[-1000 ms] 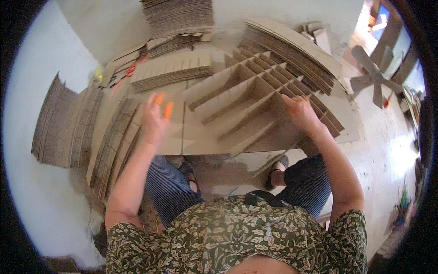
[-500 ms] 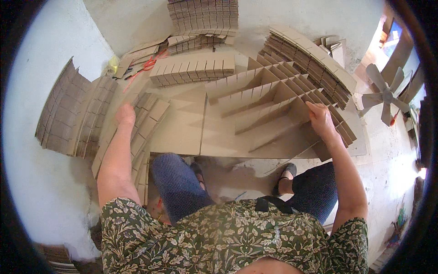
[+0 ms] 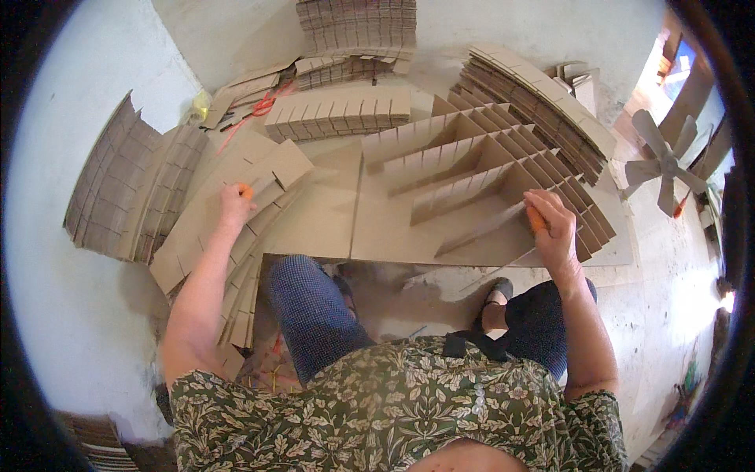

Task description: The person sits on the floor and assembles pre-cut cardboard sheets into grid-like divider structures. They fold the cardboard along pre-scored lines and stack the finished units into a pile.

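Note:
My left hand, an orange cover on a fingertip, is closed on a slotted cardboard strip. The strip lies slantwise over a fanned stack of similar strips at the left. On the right stands a half-assembled cardboard divider grid, its long strips crossed by several shorter ones at the right end. My right hand has its fingers curled at the grid's near right part, with an orange cover on the thumb. The fingers hide just what they grip there.
Beneath the grid lies a flat cardboard sheet. More slotted stacks stand at the left wall, behind the grid and at the back. Red-handled scissors lie back left. A fan stands at the right.
The strip at my left hand has shifted rightward and now lies across the stack. My right hand has come slightly nearer me along the grid, its fingers more curled.

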Available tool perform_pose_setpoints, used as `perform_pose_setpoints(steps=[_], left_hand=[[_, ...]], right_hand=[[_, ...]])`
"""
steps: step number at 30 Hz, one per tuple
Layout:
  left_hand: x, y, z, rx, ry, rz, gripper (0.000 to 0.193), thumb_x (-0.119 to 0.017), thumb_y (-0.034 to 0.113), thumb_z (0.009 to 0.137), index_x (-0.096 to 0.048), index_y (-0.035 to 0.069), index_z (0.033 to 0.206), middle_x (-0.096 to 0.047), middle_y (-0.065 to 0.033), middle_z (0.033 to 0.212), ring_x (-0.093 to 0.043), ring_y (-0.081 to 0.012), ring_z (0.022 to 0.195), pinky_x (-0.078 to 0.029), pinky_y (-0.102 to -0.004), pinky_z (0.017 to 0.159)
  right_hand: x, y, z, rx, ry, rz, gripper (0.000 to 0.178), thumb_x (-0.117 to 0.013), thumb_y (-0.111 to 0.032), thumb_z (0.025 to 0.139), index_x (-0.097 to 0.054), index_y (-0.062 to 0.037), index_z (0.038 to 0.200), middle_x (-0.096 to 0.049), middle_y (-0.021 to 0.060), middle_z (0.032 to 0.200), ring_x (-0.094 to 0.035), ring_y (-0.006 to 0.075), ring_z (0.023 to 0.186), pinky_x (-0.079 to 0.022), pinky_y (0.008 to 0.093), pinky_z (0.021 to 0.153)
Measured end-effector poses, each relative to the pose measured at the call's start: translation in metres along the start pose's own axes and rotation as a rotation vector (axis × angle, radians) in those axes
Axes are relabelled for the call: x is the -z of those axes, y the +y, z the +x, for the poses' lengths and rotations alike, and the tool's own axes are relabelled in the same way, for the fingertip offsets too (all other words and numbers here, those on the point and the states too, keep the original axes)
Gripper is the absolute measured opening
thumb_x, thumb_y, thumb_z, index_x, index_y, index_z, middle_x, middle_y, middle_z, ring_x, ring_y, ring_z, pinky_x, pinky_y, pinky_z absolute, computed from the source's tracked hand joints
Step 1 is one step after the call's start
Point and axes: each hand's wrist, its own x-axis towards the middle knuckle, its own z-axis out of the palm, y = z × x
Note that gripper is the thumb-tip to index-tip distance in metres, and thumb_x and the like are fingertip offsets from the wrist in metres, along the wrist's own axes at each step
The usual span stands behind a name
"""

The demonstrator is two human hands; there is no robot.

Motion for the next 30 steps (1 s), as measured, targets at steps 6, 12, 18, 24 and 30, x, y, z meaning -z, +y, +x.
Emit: perform_pose_setpoints(steps=[6,12,18,24,30], left_hand=[[-0.029,0.085,-0.054,-0.615,0.227,0.001,0.016,-0.055,-0.002,0.086,-0.06,-0.001,0.101,-0.061,-0.0109,0.093,-0.062,-0.0187,0.081,-0.05,-0.03,0.072],[-0.09,0.178,-0.157,-1.136,0.043,-0.102,0.028,-0.059,-0.008,0.081,-0.06,-0.001,0.107,-0.061,-0.0133,0.108,-0.062,-0.0236,0.096,-0.049,-0.0317,0.085],[-0.128,0.195,-0.189,-1.296,-0.185,-0.221,0.04,-0.067,-0.011,0.068,-0.059,-0.008,0.107,-0.058,-0.0171,0.115,-0.062,-0.0307,0.097,-0.053,-0.0347,0.082],[-0.154,0.182,-0.212,-1.178,-0.076,-0.267,0.036,-0.067,-0.003,0.078,-0.057,-0.006,0.113,-0.056,-0.0168,0.12,-0.06,-0.0316,0.098,-0.052,-0.0353,0.078],[-0.192,0.124,-0.232,-0.881,-0.372,-0.225,0.026,-0.065,0.002,0.082,-0.061,-0.003,0.108,-0.062,-0.0166,0.105,-0.063,-0.0305,0.087,-0.051,-0.0318,0.074]], right_hand=[[0.009,-0.038,-0.002,-0.44,-0.052,0.395,0.024,-0.061,-0.011,0.088,-0.063,0.0045,0.106,-0.066,0.0093,0.095,-0.061,0.0185,0.086,-0.048,0.0281,0.077],[-0.013,-0.045,-0.001,-0.789,-0.233,1.192,0.045,-0.059,-0.032,0.091,-0.057,0.0042,0.118,-0.065,0.0107,0.103,-0.062,0.0177,0.09,-0.05,0.0328,0.082],[0.004,-0.046,-0.014,-0.991,0.021,1.249,0.027,-0.06,-0.014,0.089,-0.061,0.0022,0.11,-0.066,0.0105,0.103,-0.063,0.02,0.091,-0.051,0.0335,0.082],[0.047,-0.022,-0.044,-0.793,0.493,1.135,0.018,-0.06,-0.008,0.088,-0.064,-0.0011,0.105,-0.068,0.0079,0.097,-0.064,0.0182,0.087,-0.051,0.0319,0.079],[0.076,0.006,-0.078,-0.482,0.673,0.768,0.017,-0.059,-0.005,0.088,-0.065,-0.0025,0.104,-0.066,0.004,0.1,-0.059,0.014,0.089,-0.047,0.0291,0.08]])
